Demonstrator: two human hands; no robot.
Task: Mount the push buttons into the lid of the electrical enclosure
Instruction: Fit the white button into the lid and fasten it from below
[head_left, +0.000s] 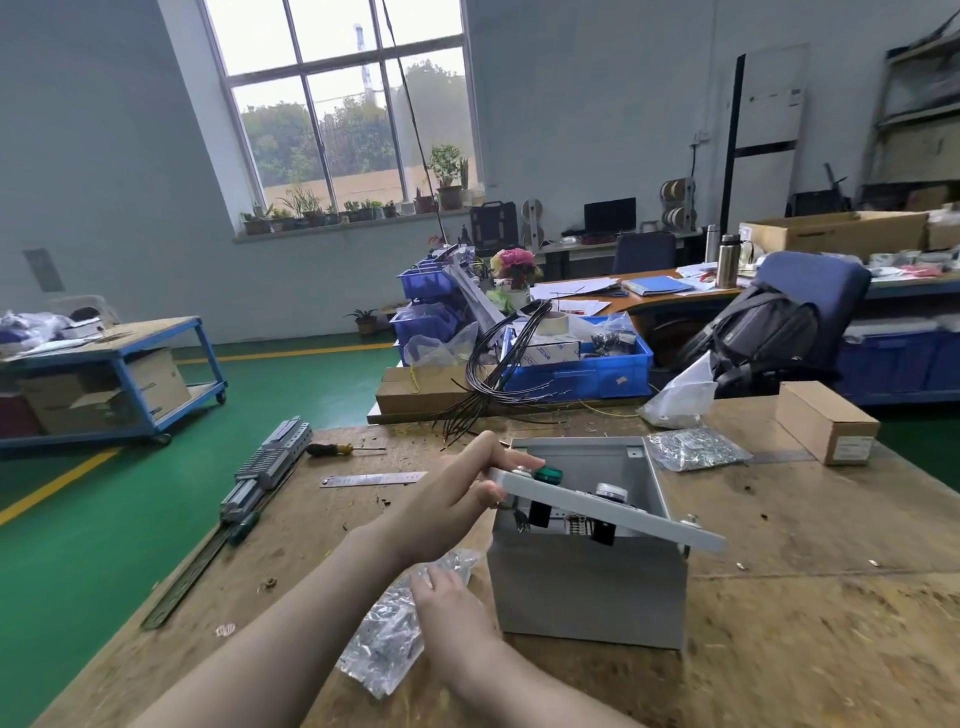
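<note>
A grey electrical enclosure (587, 587) stands on the wooden workbench (810, 639). Its grey lid (649, 519) is hinged half open and tilts down toward the right. A green push button (548, 474) sits in the lid near its left end, and a silver one (610, 490) sits in the middle; black contact blocks hang under the lid. My left hand (467, 491) grips the lid's left edge, fingers on top and thumb below. My right hand (447, 605) rests on a clear plastic bag (395, 639) of small parts, left of the enclosure.
A steel ruler (371, 479), a yellow-black screwdriver (332, 449) and a DIN rail with terminal blocks (262, 475) lie to the left. A bag of screws (693, 447) and a cardboard box (826, 421) lie behind on the right. Black wires (488, 384) spill from a blue crate (587, 371).
</note>
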